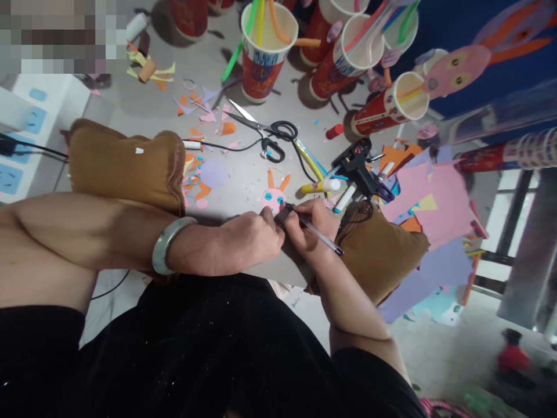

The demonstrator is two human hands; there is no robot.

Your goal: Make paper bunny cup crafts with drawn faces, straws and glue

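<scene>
Rabbit face (273, 197): by desk's (161, 104) near edge; probably light, bendy paper, best held by the rim.
Left hand (248, 241): fingers curled at its chin, grip hidden.
Right hand (315, 226): fingers closed round pen (321, 237).

The left hand (248, 242) partly hides the pink paper face (273, 197) from me; a distant red shape (514, 355) blurs.

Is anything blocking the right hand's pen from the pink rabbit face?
Nothing visible is. The pen in the right hand has its tip at the pink rabbit face; the left hand is by its lower edge.
</scene>
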